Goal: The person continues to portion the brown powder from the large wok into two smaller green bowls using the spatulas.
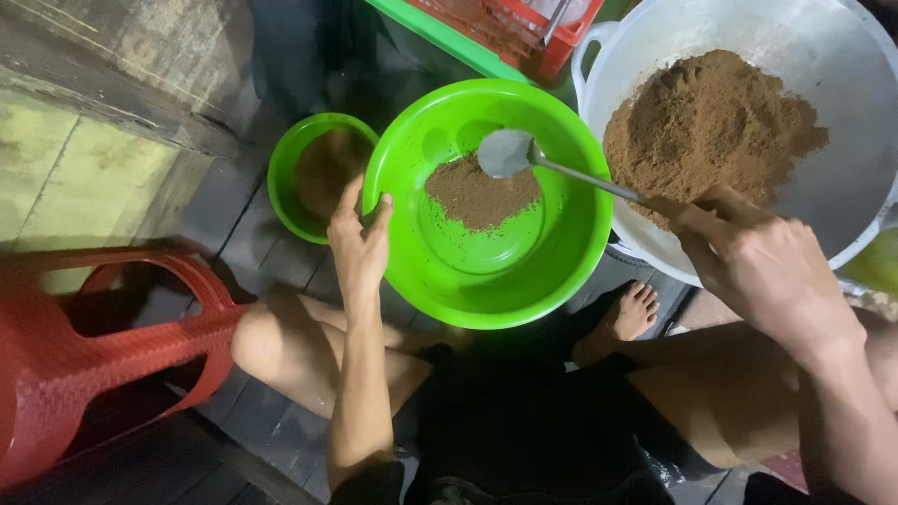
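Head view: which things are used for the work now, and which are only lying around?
In use:
left hand gripping large green bowl
right hand holding spoon
brown powder
big white basin

Lying about:
small green bowl
red stool
red crate

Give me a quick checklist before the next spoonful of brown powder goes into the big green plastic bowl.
1. Left hand grips the rim of the big green plastic bowl: ok.
2. Right hand holds the metal spoon by its handle: ok.
3. Spoon empty, over the bowl: ok.
4. Brown powder remains in the large white basin: ok.
5. Bowl has room: ok.
6. Bowl's support underneath: cannot tell.
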